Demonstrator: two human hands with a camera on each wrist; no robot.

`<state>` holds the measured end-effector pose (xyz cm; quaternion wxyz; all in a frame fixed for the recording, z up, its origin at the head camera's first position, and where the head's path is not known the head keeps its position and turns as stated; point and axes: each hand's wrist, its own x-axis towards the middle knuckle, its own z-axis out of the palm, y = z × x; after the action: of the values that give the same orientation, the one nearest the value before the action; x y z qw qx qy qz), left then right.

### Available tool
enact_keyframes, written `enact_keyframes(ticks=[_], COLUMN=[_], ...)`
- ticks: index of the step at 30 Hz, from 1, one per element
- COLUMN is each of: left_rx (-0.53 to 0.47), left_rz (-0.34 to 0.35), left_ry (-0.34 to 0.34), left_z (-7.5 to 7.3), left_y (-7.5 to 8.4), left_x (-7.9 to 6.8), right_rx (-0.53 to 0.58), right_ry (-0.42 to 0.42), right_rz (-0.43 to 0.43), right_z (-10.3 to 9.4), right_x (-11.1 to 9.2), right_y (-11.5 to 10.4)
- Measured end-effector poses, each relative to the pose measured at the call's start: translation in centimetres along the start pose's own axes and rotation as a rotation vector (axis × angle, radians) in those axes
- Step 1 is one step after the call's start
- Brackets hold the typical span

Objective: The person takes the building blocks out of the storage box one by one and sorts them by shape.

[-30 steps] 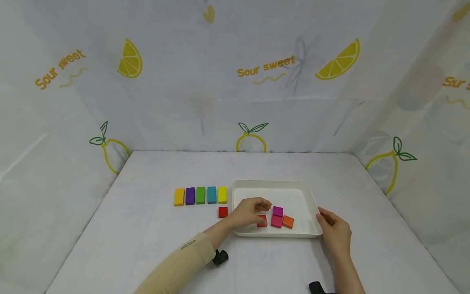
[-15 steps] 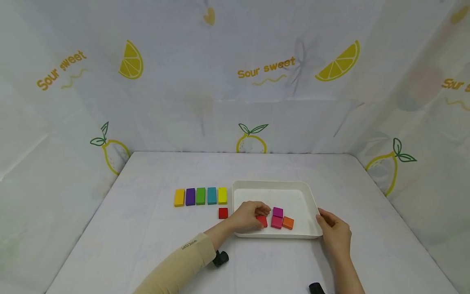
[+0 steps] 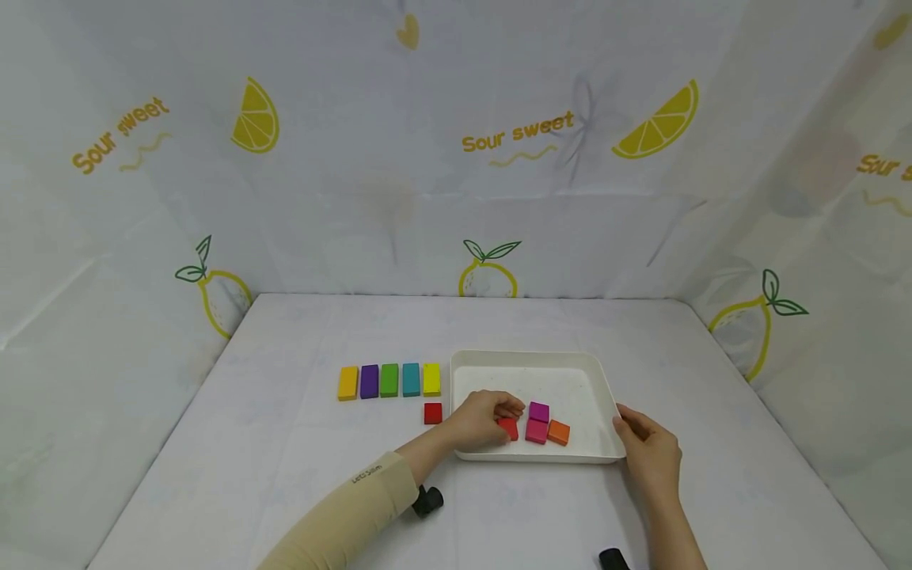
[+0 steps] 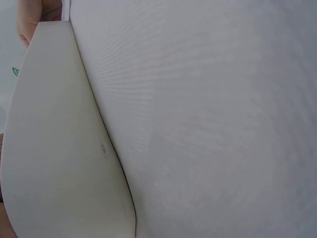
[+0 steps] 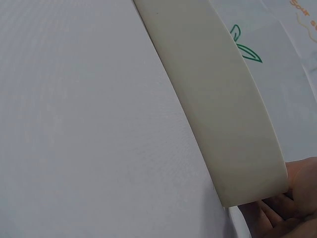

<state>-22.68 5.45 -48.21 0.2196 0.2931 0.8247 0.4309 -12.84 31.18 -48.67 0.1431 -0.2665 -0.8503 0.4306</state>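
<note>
In the head view, a white rectangular tray (image 3: 570, 380) lies on the table with small coloured blocks in it. My left hand (image 3: 479, 421) reaches over the tray's left side and pinches a red block (image 3: 509, 429) between thumb and fingers. Just right of that block sit a magenta block (image 3: 539, 412), a pink block (image 3: 537, 431) in front of it, and an orange block (image 3: 559, 432). My right hand (image 3: 654, 459) grips the tray's front right corner. In the right wrist view, its fingers (image 5: 302, 188) are at the end of the tray wall (image 5: 218, 109).
Left of the tray, a row holds yellow-orange (image 3: 347, 383), purple (image 3: 369, 381), green (image 3: 389, 380), blue (image 3: 411, 380) and yellow blocks (image 3: 431, 379). A second red block (image 3: 433, 413) lies in front of the yellow one. White lemon-print cloth (image 3: 399, 222) hangs behind the table.
My left thumb and fingers have come together on the red block in the tray, which has turned slightly. My right hand and the tray have stayed put.
</note>
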Motion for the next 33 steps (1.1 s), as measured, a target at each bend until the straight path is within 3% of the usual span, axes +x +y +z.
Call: enact_keyframes(ticks=[9, 18, 23, 33], left_rx=[0.017, -0.049, -0.11, -0.198], left_rz=[0.009, 0.065, 0.087, 0.088], left_ry=[0.012, 0.1, 0.124, 0.13], left_z=[0.1, -0.6, -2.4, -7.4], left_y=[0.0, 0.2, -0.2, -2.1], left_x=[-0.1, -0.3, -1.2, -4.2], right_rx=[0.007, 0.003, -0.006, -0.006], right_ry=[0.001, 0.002, 0.005, 0.008], right_rz=[-0.004, -0.009, -0.009, -0.009], right_z=[0.1, 0.0, 0.1, 0.2], right_x=[0.0, -0.1, 0.0, 0.1], right_y=[0.0, -0.1, 0.0, 0.0])
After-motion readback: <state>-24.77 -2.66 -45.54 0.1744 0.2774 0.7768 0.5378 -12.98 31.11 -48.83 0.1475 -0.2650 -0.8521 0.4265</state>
